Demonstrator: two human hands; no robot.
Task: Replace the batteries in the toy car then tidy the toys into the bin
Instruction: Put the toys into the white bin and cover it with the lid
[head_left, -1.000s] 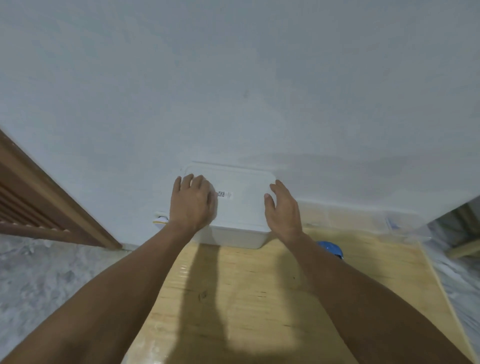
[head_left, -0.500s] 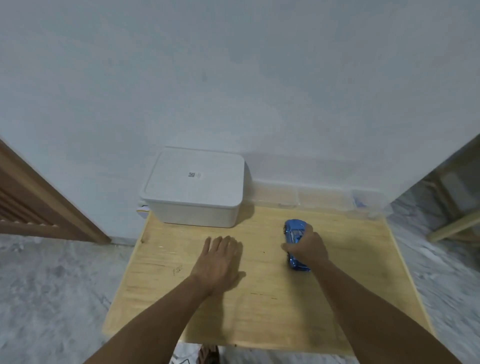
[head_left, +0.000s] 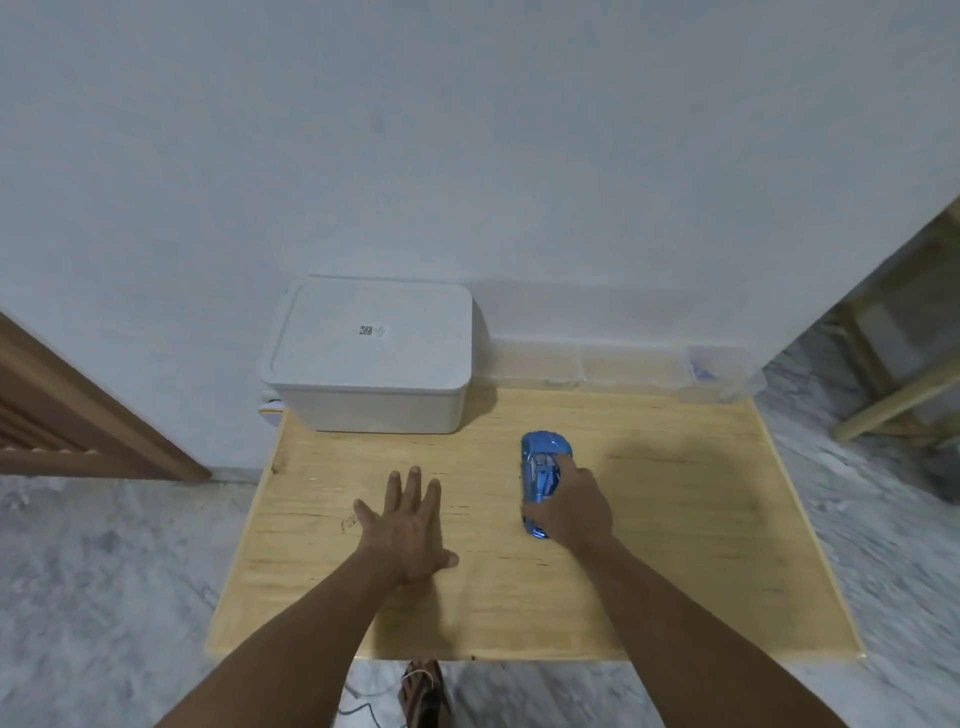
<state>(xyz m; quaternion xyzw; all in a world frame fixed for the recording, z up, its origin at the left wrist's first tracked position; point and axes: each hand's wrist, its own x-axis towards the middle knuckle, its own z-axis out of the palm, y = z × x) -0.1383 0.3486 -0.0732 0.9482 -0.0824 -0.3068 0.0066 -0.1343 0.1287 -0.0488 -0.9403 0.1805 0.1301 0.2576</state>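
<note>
Both bare forearms reach forward from the bottom edge, converging slightly toward the middle. The left hand (head_left: 410, 525) lies palm down with its fingers straight and slightly spread, pointing away from the body, and its thumb stuck out to the right. It holds nothing. The right hand (head_left: 571, 506) sits a little farther forward and well apart from the left, back of the hand up, fingers curled round the car (head_left: 540, 462), with the index finger stretched forward along its top. The right wrist is bent slightly inward.
</note>
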